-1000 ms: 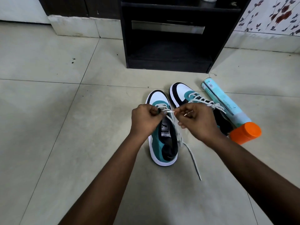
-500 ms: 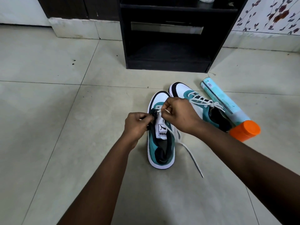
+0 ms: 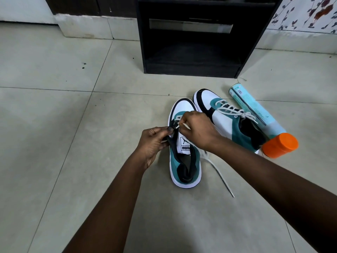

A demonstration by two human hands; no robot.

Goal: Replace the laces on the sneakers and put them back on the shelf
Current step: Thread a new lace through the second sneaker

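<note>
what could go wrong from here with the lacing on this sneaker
1. The right hand pinches the lace tip near the left sneaker's eyelets; it could slip or miss the hole.
2. The left hand holds only the eyelet flap, so the sneaker might shift under a pull.
3. The loose lace end trails on the floor and could snag or come out uneven.

Both hands are crowding over the near sneaker [image 3: 184,161]. Right of the right hand's fingers [image 3: 184,123], the laced sneaker [image 3: 228,123] and a spray can [image 3: 259,115] lying on its side are blocking the way. Beyond the fingertips, bare floor [image 3: 145,99] is running to the black shelf [image 3: 191,68]. Left of the left hand's fingers [image 3: 160,132], open tile is stretching wide.
</note>
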